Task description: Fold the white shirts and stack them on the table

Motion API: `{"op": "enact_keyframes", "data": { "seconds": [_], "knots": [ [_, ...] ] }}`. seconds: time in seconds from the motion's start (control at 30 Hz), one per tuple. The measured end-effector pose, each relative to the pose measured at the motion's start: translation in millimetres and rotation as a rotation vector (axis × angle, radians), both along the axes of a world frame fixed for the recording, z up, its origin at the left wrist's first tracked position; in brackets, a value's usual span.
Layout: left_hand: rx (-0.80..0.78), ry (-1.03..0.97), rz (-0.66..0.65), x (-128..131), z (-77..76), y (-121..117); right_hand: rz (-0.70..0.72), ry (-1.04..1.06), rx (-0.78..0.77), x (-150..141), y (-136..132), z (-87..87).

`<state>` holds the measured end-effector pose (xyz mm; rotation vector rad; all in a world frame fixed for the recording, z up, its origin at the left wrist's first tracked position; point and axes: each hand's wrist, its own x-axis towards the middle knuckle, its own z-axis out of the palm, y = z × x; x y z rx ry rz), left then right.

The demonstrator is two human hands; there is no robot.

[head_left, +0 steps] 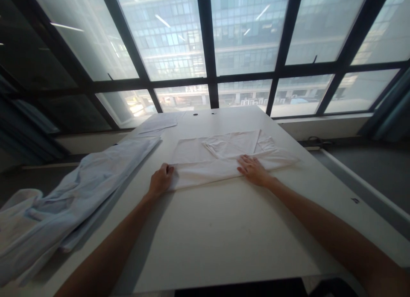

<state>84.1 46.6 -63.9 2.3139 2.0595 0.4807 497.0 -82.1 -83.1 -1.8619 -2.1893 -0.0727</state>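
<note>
A white garment [205,171], which looks like a shirt, lies partly folded on the white table. Its near side is folded over in a long strip, and a sleeve-like piece lies slantwise across the far part. At the strip's left end, my left hand [161,179] is closed with its fingers curled on the cloth edge. My right hand [252,169] rests flat on the strip farther right, palm down and fingers stretched out. Loose, wrinkled cloth spreads to the right of that hand.
A heap of pale wrinkled garments [83,194] covers the table's left side and hangs over its edge. Behind it lies a flat folded white cloth [158,122]. The white table [205,241] reaches toward large windows [246,36]. A small dark mark [355,200] is near the right edge.
</note>
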Motion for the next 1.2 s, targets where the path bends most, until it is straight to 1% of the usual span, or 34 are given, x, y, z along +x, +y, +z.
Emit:
{"op": "enact_keyframes", "data": {
  "seconds": [0.1,0.27,0.33,0.43,0.47,0.53,0.6,0.7,0.77,0.83,0.9,1.0,1.13,1.2],
  "knots": [
    [0.000,-0.004,-0.005,0.8,-1.4,0.0,0.013,-0.019,-0.086,6.6,-1.1,-1.9],
    [-0.002,-0.065,-0.048,-1.2,-3.2,0.9,-0.086,-0.031,-0.138,34.9,1.8,-1.2],
    [0.076,-0.080,-0.088,-3.6,-1.5,-0.2,-0.103,-0.041,-0.151,40.8,3.2,-2.4],
    [0.278,-0.054,-0.174,0.6,5.5,-9.4,-0.115,-0.051,-0.153,41.9,4.1,-4.2],
    [0.320,-0.041,-0.225,6.8,8.5,-15.3,-0.116,-0.052,-0.153,41.1,3.9,-4.4],
    [0.318,-0.016,-0.369,29.2,13.8,-31.1,-0.115,-0.056,-0.153,39.2,3.3,-4.0],
    [0.235,0.024,-0.539,64.3,16.6,-49.4,-0.116,-0.064,-0.154,37.9,2.5,-3.2],
    [0.115,0.104,-0.719,128.0,16.2,-70.1,-0.128,-0.077,-0.153,37.1,1.5,-2.8],
    [0.054,0.139,-0.805,164.9,13.9,-73.4,-0.133,-0.085,-0.149,37.2,1.5,-3.8],
    [0.009,0.169,-0.825,189.0,10.4,-68.5,-0.132,-0.091,-0.142,37.8,2.2,-5.6],
    [-0.043,0.190,-0.818,199.0,5.8,-59.9,-0.130,-0.093,-0.137,38.7,3.3,-7.7],
    [-0.106,0.182,-0.809,197.5,-1.2,-49.9,-0.131,-0.092,-0.138,39.2,3.8,-9.2],
    [-0.129,0.170,-0.795,193.3,-5.1,-47.6,-0.150,-0.105,-0.118,29.5,1.0,-5.8],
    [-0.137,0.174,-0.794,194.2,-5.2,-48.1,-0.117,-0.096,-0.072,18.0,0.1,-3.1]
  ]
}}
